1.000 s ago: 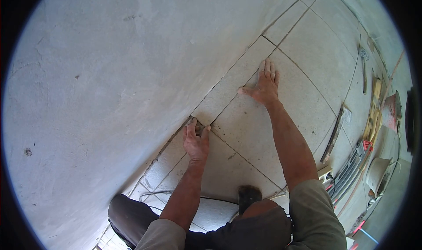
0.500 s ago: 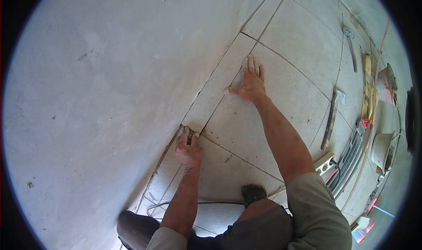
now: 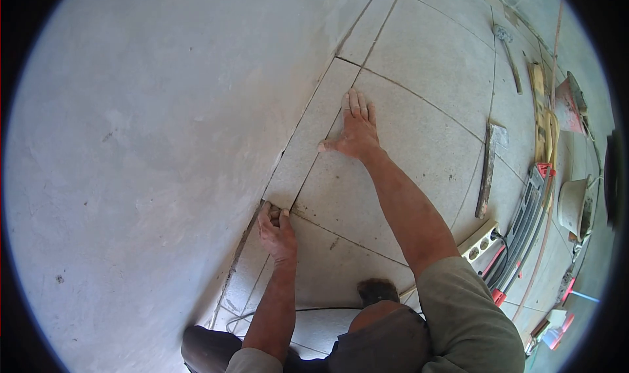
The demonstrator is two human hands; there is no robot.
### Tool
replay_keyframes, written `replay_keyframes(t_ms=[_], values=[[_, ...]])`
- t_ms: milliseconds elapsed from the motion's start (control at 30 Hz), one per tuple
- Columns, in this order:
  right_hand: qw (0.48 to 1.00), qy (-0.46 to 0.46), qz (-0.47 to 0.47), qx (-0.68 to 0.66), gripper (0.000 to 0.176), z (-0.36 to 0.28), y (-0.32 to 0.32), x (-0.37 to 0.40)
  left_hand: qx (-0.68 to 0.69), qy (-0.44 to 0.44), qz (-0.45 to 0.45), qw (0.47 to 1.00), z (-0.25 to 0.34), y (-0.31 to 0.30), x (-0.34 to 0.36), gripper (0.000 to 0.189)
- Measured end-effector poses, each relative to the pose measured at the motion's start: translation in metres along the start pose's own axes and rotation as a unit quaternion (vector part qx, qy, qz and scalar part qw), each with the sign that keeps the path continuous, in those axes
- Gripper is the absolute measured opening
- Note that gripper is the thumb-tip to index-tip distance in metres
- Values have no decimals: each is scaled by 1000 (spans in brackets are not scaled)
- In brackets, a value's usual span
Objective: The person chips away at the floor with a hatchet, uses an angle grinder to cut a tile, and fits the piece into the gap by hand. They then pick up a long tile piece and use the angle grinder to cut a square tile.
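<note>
A narrow floor tile (image 3: 308, 130) lies along the base of the plaster wall (image 3: 151, 124), beside the larger tiles (image 3: 393, 176). At the near end of the narrow tile is my left hand (image 3: 278, 235), its fingers bent at the tile's edge and the joint there. Whether anything small is between those fingers cannot be made out. My right hand (image 3: 357, 129) rests flat with fingers stretched out on the large tile, its thumb reaching across the joint onto the narrow tile.
To the right lie a hammer-like tool (image 3: 487, 170), a trowel (image 3: 508, 52), wooden strips (image 3: 539, 111), a power strip (image 3: 478, 240) and a tile cutter (image 3: 524, 225). Beyond them are a bucket (image 3: 569, 98) and a basin (image 3: 573, 206). My knees are at the bottom.
The view has shifted, so the floor and tools appear further left. My left hand's fingers have spread a little along the tile's near edge. My right hand stays flat.
</note>
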State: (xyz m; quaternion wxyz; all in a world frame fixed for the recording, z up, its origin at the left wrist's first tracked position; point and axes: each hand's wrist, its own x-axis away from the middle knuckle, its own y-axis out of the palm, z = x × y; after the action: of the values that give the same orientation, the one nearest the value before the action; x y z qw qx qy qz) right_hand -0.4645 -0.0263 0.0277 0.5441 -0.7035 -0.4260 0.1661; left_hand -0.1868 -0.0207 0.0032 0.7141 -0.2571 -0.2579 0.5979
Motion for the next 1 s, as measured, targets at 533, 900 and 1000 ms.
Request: replay_keyframes(t_ms=[533,900,1000], values=[[999,13,-8,-28,134,-3,0,-1,-4,-6,-43,999,7,-8,-6,50],[999,18,-8,-44,134,-2,-1,1,5,11,-54,998,5,-11,-5,48],[999,18,-3,-45,134,-1,3,-1,14,12,-58,998,2,-12,-7,48]])
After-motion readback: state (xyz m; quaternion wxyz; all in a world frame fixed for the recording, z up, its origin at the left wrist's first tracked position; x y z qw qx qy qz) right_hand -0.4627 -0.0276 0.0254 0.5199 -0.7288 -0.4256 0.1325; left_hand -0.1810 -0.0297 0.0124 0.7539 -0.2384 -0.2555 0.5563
